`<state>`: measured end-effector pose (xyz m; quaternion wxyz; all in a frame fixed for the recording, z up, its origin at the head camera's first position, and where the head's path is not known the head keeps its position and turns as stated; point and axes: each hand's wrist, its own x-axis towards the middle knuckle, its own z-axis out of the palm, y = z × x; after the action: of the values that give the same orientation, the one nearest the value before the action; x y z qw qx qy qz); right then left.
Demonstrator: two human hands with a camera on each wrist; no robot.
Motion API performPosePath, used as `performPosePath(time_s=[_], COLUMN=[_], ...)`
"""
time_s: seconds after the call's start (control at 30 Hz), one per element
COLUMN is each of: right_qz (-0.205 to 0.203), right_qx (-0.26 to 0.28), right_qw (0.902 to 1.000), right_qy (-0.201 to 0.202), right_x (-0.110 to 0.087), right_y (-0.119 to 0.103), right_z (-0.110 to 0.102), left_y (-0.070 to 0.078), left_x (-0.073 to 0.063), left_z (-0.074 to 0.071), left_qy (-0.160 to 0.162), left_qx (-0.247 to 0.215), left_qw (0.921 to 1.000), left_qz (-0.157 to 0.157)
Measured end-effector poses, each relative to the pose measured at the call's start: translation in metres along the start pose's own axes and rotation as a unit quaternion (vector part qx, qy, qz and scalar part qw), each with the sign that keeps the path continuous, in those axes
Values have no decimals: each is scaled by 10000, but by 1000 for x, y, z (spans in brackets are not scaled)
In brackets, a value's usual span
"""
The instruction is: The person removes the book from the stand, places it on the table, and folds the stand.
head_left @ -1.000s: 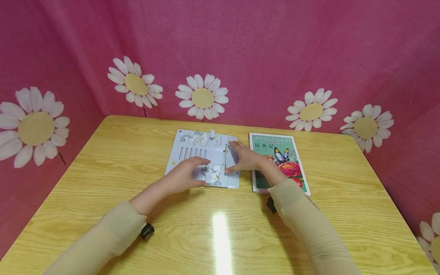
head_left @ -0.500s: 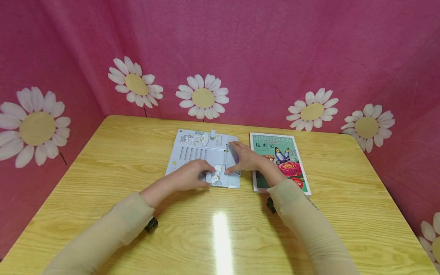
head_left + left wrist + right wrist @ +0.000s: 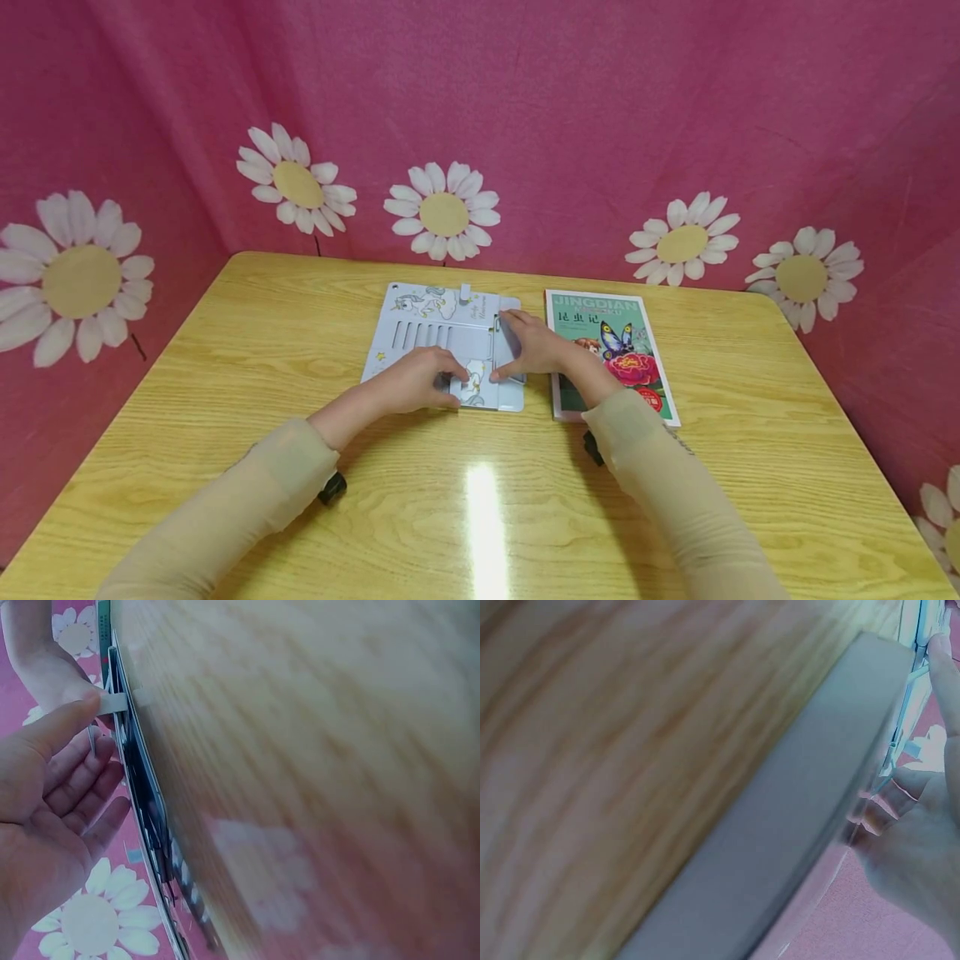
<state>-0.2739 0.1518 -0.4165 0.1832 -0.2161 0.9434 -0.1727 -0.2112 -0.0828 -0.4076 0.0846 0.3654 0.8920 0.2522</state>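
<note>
A pale lilac book stand (image 3: 472,343) with unicorn prints, slots and a hinged strip along its right side lies flat on the wooden table in the head view. My left hand (image 3: 408,382) is at its front edge, thumb and fingers bent around a small white clip (image 3: 114,703); the left wrist view has the thumb on that clip and the other fingers against the panel. On the right side, my right hand (image 3: 536,343) holds the hinged strip (image 3: 507,343) between thumb and fingers. Its palm hides part of the strip.
A green-covered book (image 3: 630,358) with a butterfly and a red flower lies just right of the stand, under the right forearm. Beyond the table (image 3: 480,483), a pink curtain (image 3: 555,125) with daisies rises along its back and sides.
My left hand has moved a little right along the stand's front edge and its fingers have closed in on the clip. The right hand, stand and book look unmoved.
</note>
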Motion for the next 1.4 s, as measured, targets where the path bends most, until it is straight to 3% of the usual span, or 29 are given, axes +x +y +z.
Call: performPosePath(time_s=[0.4, 0.57, 0.87, 1.13, 1.4], right_qz=[131, 143, 145, 97, 73], right_qx=[45, 44, 70, 21, -42], right_qw=[9999, 9999, 9998, 9999, 9999], right_qy=[-64, -72, -107, -79, -149], right_x=[0, -2, -2, -1, 1], right_y=[0, 0, -1, 1, 0], right_z=[1, 0, 0, 2, -1], left_y=[-2, -6, -16, -32, -49], left_x=[2, 9, 36, 63, 85], left_z=[-3, -9, -25, -32, -34], left_qy=[-112, -62, 585, 1301, 1319], left_qx=[-213, -348, -394, -727, -929], left_qw=[9996, 9992, 9950, 9787, 9701], left_qz=[-134, -209, -709, -1409, -1813])
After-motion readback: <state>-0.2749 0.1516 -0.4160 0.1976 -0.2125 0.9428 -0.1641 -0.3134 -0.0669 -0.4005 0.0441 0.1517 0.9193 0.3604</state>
